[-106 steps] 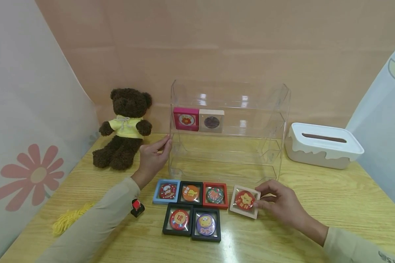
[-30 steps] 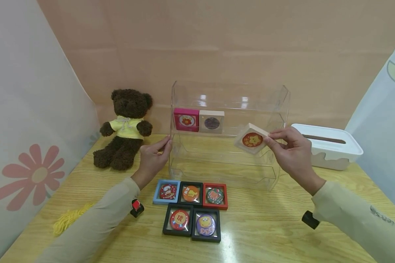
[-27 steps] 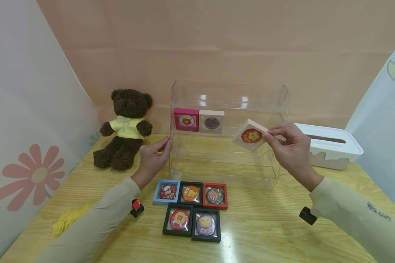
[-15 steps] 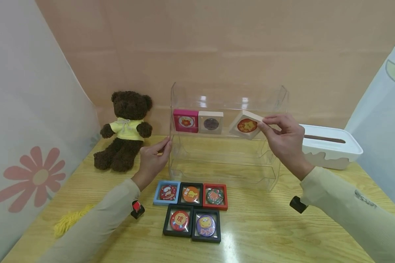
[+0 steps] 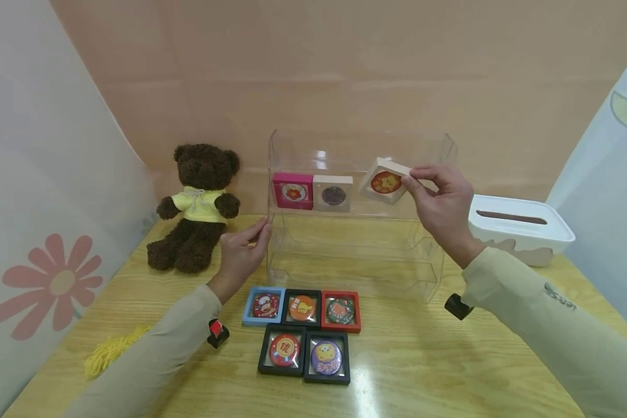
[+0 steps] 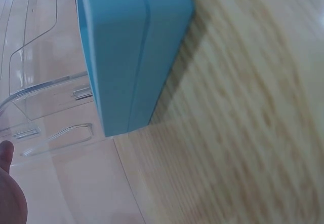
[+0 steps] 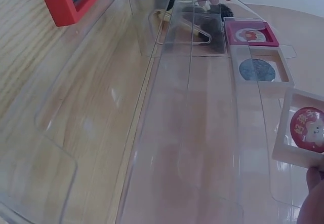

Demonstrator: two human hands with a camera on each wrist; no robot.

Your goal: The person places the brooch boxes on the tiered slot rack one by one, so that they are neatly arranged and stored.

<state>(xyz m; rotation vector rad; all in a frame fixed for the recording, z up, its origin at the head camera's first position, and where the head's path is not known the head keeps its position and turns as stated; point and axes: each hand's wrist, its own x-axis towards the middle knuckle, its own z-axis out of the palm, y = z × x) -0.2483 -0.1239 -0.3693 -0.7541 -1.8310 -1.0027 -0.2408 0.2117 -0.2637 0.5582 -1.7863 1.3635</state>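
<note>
Two hands working: right hand (image 5: 441,200) pinches the tilted cream square badge frame (image 5: 384,180), best levelled beside the top-shelf frames, while left hand (image 5: 240,255), fingers relaxed, steadies the clear acrylic rack (image 5: 439,255).

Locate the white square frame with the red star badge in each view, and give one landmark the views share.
Head: white square frame with the red star badge, upper centre-right, pinched by the right hand at the top shelf.
Left wrist: not in it.
Right wrist: lower right edge.
Shared landmark: clear acrylic tiered rack.
</note>
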